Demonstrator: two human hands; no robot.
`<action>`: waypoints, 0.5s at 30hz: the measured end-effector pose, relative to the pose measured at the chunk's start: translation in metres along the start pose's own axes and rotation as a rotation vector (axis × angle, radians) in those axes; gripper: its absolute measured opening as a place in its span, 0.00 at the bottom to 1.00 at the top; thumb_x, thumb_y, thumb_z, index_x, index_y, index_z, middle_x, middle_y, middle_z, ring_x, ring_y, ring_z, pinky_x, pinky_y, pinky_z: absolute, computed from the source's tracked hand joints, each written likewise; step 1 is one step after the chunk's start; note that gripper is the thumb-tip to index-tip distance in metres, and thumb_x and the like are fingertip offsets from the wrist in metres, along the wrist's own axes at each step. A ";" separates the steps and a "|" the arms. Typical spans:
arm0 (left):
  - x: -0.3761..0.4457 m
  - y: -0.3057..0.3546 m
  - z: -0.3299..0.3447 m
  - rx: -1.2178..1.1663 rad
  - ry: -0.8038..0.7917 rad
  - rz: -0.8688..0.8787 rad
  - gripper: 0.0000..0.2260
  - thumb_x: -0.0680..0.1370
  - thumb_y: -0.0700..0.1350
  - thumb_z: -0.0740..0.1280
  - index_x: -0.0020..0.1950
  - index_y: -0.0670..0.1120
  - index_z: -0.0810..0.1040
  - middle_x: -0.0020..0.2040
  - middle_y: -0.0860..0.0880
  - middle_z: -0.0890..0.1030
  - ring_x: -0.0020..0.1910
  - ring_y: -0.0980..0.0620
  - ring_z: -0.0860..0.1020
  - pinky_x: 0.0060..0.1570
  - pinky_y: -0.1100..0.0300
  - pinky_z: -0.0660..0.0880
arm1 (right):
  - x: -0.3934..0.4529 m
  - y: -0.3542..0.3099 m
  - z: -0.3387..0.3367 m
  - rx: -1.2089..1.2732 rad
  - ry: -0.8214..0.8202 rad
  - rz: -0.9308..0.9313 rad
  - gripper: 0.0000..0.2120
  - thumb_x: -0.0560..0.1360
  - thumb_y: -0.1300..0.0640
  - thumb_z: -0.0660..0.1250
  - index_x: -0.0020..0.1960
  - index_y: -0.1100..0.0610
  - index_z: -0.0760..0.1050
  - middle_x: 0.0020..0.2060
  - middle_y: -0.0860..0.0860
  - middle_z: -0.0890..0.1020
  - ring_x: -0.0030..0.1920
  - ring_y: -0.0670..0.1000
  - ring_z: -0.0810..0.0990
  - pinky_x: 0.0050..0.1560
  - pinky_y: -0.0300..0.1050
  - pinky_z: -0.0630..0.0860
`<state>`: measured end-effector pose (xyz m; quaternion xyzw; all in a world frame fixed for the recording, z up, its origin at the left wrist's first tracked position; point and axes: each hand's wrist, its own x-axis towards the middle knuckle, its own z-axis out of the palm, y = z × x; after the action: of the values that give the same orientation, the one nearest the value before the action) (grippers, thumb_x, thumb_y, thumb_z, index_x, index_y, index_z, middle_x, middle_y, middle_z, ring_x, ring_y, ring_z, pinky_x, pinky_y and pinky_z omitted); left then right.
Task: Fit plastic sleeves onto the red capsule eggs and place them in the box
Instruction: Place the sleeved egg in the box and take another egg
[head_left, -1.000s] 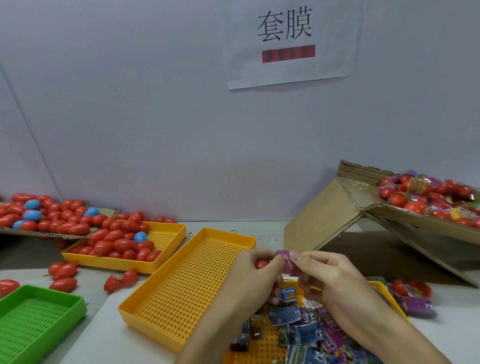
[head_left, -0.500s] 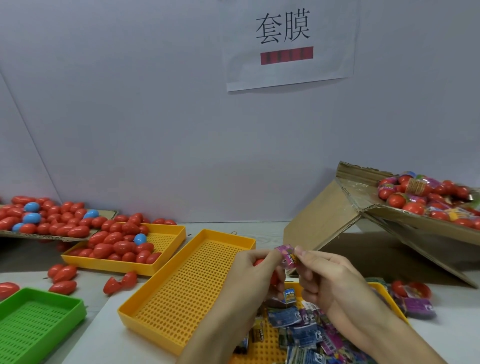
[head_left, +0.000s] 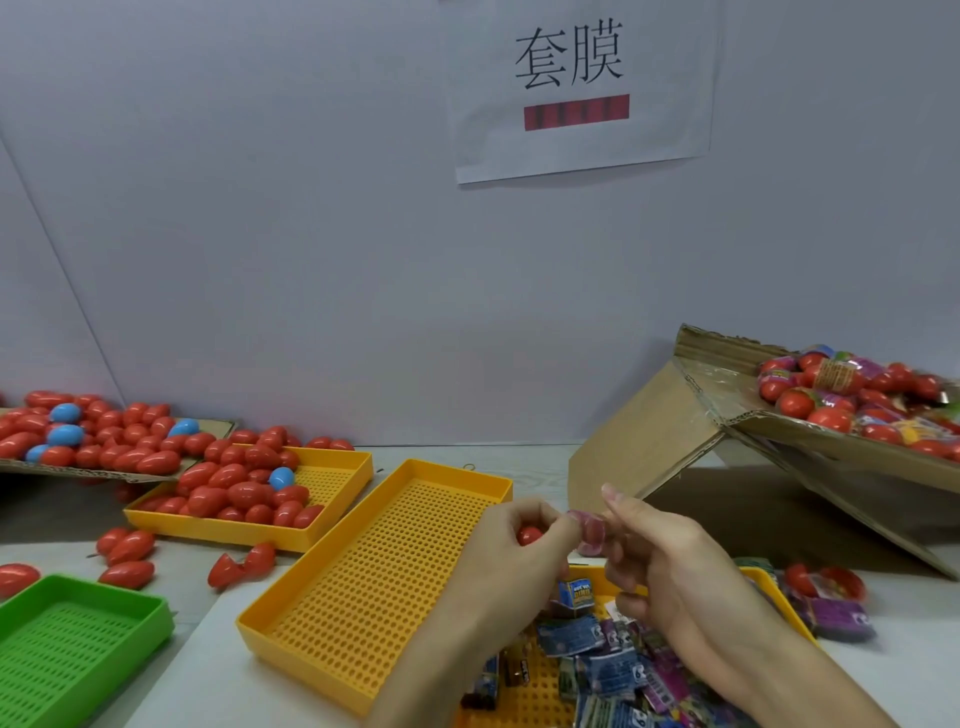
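Sleeving is the step in hand: near the middle of the worktop (head_left: 156, 675), the left hand (head_left: 511, 551) curls its fingers round a small red plastic capsule egg (head_left: 529, 535), only its tip showing, while the right hand (head_left: 660, 558) pinches a pink-purple printed plastic sleeve (head_left: 589, 532) just beside that tip. Whether the sleeve already overlaps the egg I cannot tell. Next, I judge, the sleeve must slide over the egg, which then goes to the tilted brown cardboard box (head_left: 769, 431) far right, already holding sleeved eggs
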<state>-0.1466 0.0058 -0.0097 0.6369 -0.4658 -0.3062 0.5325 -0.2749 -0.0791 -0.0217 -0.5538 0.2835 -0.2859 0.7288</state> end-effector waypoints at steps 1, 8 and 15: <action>0.000 -0.001 -0.001 0.056 0.009 0.014 0.11 0.79 0.48 0.66 0.38 0.46 0.77 0.32 0.49 0.75 0.30 0.52 0.72 0.33 0.58 0.72 | 0.000 0.000 0.000 -0.015 0.015 0.010 0.19 0.65 0.39 0.74 0.37 0.55 0.84 0.31 0.49 0.73 0.28 0.45 0.69 0.26 0.40 0.62; 0.000 0.002 0.002 0.071 0.076 0.045 0.14 0.78 0.43 0.64 0.34 0.49 0.82 0.28 0.51 0.75 0.29 0.54 0.71 0.32 0.58 0.70 | -0.001 0.001 -0.001 -0.096 -0.034 0.032 0.24 0.65 0.42 0.71 0.46 0.63 0.82 0.31 0.50 0.70 0.29 0.45 0.69 0.27 0.38 0.64; 0.000 0.002 0.003 -0.195 -0.045 -0.116 0.13 0.75 0.49 0.64 0.33 0.50 0.83 0.33 0.48 0.75 0.31 0.51 0.73 0.30 0.59 0.72 | -0.002 -0.001 0.001 -0.009 -0.044 0.053 0.13 0.65 0.48 0.72 0.39 0.57 0.79 0.31 0.50 0.71 0.29 0.46 0.68 0.27 0.41 0.63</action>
<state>-0.1494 0.0044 -0.0089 0.6009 -0.4081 -0.3946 0.5628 -0.2756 -0.0770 -0.0203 -0.5556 0.2834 -0.2531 0.7396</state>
